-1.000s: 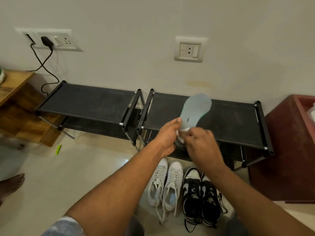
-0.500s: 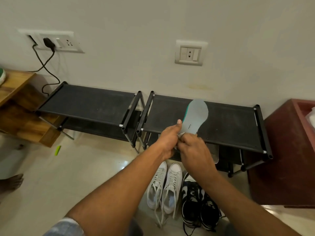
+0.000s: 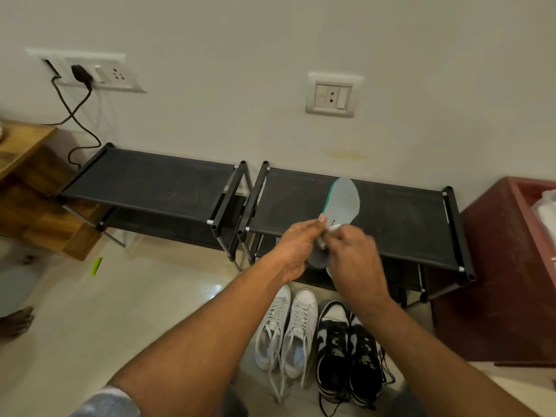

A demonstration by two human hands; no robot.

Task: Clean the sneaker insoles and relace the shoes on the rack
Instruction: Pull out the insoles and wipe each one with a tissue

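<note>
Rack (image 3: 391, 224): matt black cloth shelves w/ metal tubes; insole (image 3: 343, 203) matt grey; floor (image 3: 120, 311) glossy; side table (image 3: 27, 145) wood.

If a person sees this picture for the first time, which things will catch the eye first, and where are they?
First the two hands in the middle: the left hand holds a grey insole with a teal edge, and the right hand presses a white cloth on it. Behind them stand two black shoe racks against the wall. On the floor below sit white sneakers and, right of them, black-and-white sneakers.
</note>
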